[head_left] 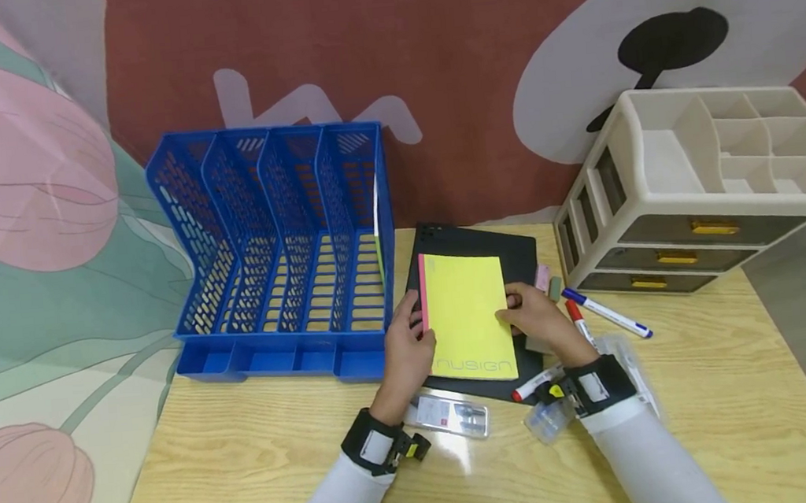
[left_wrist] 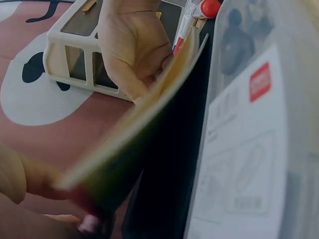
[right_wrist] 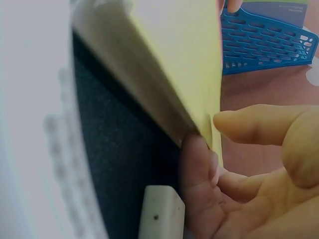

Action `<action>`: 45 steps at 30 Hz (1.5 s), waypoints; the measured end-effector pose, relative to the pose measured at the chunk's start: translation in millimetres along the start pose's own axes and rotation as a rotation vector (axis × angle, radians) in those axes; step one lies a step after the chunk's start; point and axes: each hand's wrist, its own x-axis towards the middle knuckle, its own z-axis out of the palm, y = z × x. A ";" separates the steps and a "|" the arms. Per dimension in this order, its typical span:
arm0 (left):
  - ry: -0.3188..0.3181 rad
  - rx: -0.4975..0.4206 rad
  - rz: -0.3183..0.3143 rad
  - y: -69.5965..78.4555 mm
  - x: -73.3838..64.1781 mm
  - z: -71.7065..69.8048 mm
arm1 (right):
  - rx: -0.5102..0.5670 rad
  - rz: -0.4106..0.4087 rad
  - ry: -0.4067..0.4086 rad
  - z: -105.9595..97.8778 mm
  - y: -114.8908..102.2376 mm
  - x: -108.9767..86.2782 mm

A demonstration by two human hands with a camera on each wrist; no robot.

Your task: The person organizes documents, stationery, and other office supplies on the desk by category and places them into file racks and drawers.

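A yellow notebook (head_left: pixel 467 309) with a pink spine strip is held between both hands, over a black flat board (head_left: pixel 517 254) on the table. My left hand (head_left: pixel 410 346) pinches its left edge, thumb on the cover and fingers behind. At the opposite edge my right hand (head_left: pixel 539 316) pinches it the same way; in the right wrist view the fingertips (right_wrist: pixel 197 154) sit under the pages. The left wrist view shows the notebook (left_wrist: pixel 134 134) lifted at a slant above the board. A clear box with a white label (head_left: pixel 451 413) lies near my left wrist.
A blue file rack (head_left: pixel 289 339) with several slots stands at left, something thin in its rightmost slot. At right is a white drawer unit (head_left: pixel 712 203). A blue marker (head_left: pixel 607 313), red markers (head_left: pixel 577 318), small blocks (head_left: pixel 555 288) and clear cases (head_left: pixel 550 420) lie around my right hand.
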 end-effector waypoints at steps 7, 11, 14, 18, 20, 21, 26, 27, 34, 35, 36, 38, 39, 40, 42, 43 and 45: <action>-0.021 -0.042 0.026 2.4 2.0 0.7 | 0.040 -0.011 -0.022 -0.8 0.3 -0.3; -0.057 -0.067 0.028 5.3 1.5 -1.4 | 0.057 -0.031 -0.022 -0.9 0.2 -2.2; -0.076 -0.093 0.015 8.8 0.7 -3.4 | 0.063 -0.051 -0.017 -0.3 -0.9 -4.1; -0.078 -0.119 0.027 15.6 -0.3 -7.1 | 0.078 -0.073 -0.014 0.0 -3.0 -5.7; -0.084 -0.134 0.051 20.1 -1.4 -9.3 | 0.105 -0.081 -0.019 -0.2 -4.5 -6.2; -0.086 -0.138 0.061 22.2 -2.1 -10.5 | 0.133 -0.089 -0.030 -0.4 -5.3 -6.4; -0.107 -0.164 0.130 29.2 -4.9 -15.2 | 0.282 -0.124 -0.065 -2.9 -9.3 -8.8; -0.113 -0.166 0.140 29.8 -5.3 -16.2 | 0.311 -0.133 -0.074 -3.5 -9.6 -9.5; -0.199 -0.204 0.199 30.8 -7.5 -24.1 | 0.560 -0.205 -0.153 -4.6 -9.7 -17.0; -0.213 -0.202 0.201 30.8 -7.4 -24.5 | 0.594 -0.217 -0.162 -4.2 -10.2 -18.2; -0.228 -0.201 0.202 31.0 -7.3 -24.7 | 0.619 -0.229 -0.168 -3.7 -10.8 -19.5; -0.253 -0.189 0.196 31.2 -7.1 -24.5 | 0.651 -0.252 -0.172 -2.8 -11.9 -22.0; -0.265 -0.181 0.188 31.4 -7.3 -24.3 | 0.652 -0.259 -0.169 -2.6 -12.4 -23.2; -0.273 -0.163 0.178 31.2 -7.6 -24.1 | 0.645 -0.265 -0.161 -2.3 -12.7 -24.3; -0.289 -0.131 0.159 31.0 -8.6 -24.3 | 0.612 -0.282 -0.147 -2.2 -13.4 -26.3; -0.299 -0.114 0.155 30.9 -9.2 -24.7 | 0.597 -0.288 -0.138 -2.1 -13.6 -27.3; -0.312 -0.078 0.151 30.6 -10.3 -26.5 | 0.573 -0.304 -0.124 -2.0 -13.7 -28.7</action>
